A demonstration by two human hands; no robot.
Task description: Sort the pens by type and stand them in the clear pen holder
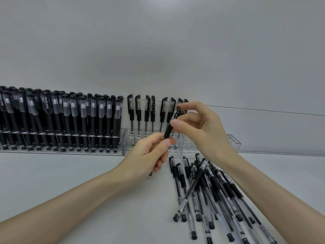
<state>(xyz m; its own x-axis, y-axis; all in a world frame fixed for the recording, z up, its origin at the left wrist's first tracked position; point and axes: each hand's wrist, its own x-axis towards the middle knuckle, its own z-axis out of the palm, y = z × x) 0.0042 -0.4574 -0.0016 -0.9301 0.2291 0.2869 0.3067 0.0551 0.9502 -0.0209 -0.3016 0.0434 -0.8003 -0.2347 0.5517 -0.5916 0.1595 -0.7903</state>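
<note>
As this type belongs in the right half of the clear pen holder [234, 144], my left fingers [165, 143] grip the pen [169, 128] low while my right fingers [175, 123] pinch its upper end.

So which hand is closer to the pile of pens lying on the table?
Right. The right hand is above the pile of gel pens, its wrist over them; the left hand is off to the pile's left. Both hold one gel pen.

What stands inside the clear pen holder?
Thick black pens fill the holder's left; thin capped pens stand in the middle. The right end looks empty. The right hand covers some slots.
</note>
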